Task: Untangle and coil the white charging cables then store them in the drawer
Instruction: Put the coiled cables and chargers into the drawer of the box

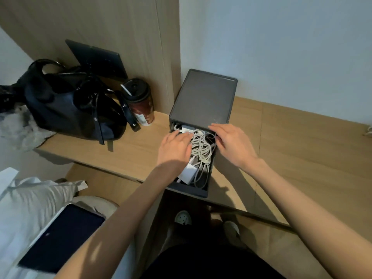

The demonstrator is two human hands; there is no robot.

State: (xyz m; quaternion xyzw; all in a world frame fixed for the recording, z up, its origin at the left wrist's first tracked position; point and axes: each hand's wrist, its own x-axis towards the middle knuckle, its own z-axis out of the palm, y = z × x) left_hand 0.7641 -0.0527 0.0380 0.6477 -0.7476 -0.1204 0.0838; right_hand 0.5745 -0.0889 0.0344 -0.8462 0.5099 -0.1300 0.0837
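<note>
One drawer [187,191] stood pulled out of one dark box [203,95] on the desk [120,150]. It held one tangle of white cables [201,150], too knotted to count, and one white plug [188,174]. Two hands reached in with loose, straight fingers. The left hand [174,146] rested on the tangle and the right hand [231,143] touched the drawer's right rim. Neither gripped anything.

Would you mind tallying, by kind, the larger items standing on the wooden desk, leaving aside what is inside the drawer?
Black handbag: 1
Lidded travel cup: 1
Dark drawer unit: 1
Flat black panel leaning on the wall: 1
Total: 4
</note>
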